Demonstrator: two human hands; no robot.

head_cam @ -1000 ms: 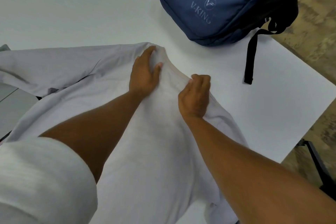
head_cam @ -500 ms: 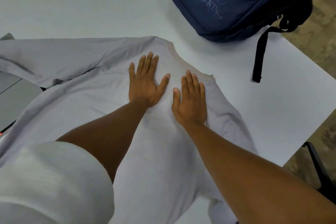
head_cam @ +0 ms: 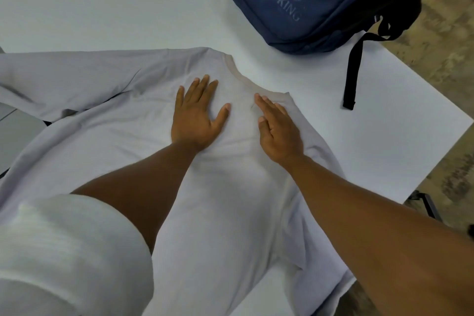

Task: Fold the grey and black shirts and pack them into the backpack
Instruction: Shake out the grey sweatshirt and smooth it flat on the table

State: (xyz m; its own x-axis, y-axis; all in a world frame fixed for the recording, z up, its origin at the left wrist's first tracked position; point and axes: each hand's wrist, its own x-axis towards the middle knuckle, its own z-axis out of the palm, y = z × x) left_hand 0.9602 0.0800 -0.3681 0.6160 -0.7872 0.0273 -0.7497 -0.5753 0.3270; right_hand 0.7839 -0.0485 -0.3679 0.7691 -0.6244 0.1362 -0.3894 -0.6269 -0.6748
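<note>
Lying under both hands (head_cam: pixel 195 118): grey shirt (head_cam: pixel 107 136).

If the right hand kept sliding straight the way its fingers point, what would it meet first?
The right hand lies flat on the grey shirt, fingers pointing up and left toward the collar. It would likely cross that collar band first, then bare white table. The backpack sits right of that line.
</note>
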